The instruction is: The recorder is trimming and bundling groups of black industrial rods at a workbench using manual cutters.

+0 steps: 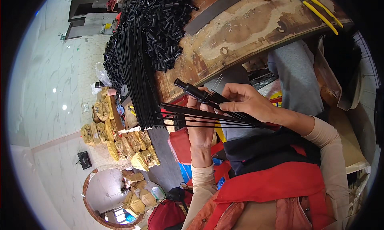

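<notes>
Left hand: our left hand (201, 128) comes up from below, its grip closed around a fan of thin black rods (192, 118) and the dark tube they run into.
Right hand: our right hand (247, 103) reaches across from the right, fingertips pinched shut on the rods just behind a black cylindrical sleeve (191, 90).
Where the piece sits: we hold it in the air above our lap, just off the near edge of the worn wooden surface (248, 34), not resting on it.
Done so far: the sleeve is seated on the gathered end, and several rods already splay out from it toward the left.
Left to do: we judge this piece only partly assembled, and the stock says much remains. A long bundle of loose black rods (136, 58) lies along the surface's left edge, beside a heap of small black tubes (160, 22).
Also on the surface: yellow-handled pliers (320, 12), a flat dark metal bar (214, 10).
Beyond: tied tan sacks (120, 142) stacked on the pale floor.
</notes>
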